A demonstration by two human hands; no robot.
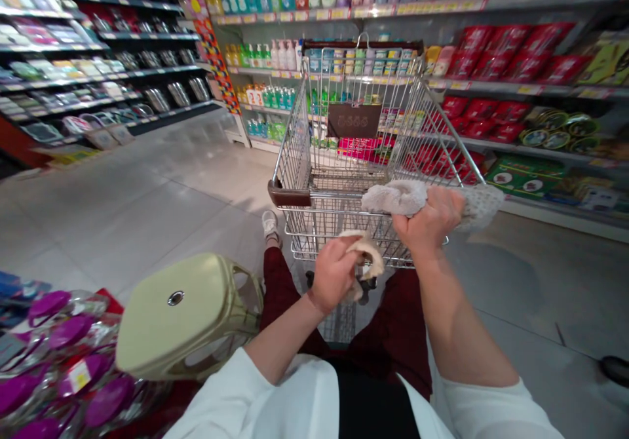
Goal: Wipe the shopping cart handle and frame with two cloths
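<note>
Right hand (427,219) clutching fuzzy grey cloth (393,198)

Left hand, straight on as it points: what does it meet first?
Probably the shopping cart's rear wire wall, just ahead of the left hand and the beige cloth it holds. Depth is unclear, so the gap may be very small.

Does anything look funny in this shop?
Yes, a pale green stool sits out in the aisle beside the cart. It looks out of place because it isn't on a shelf.
</note>
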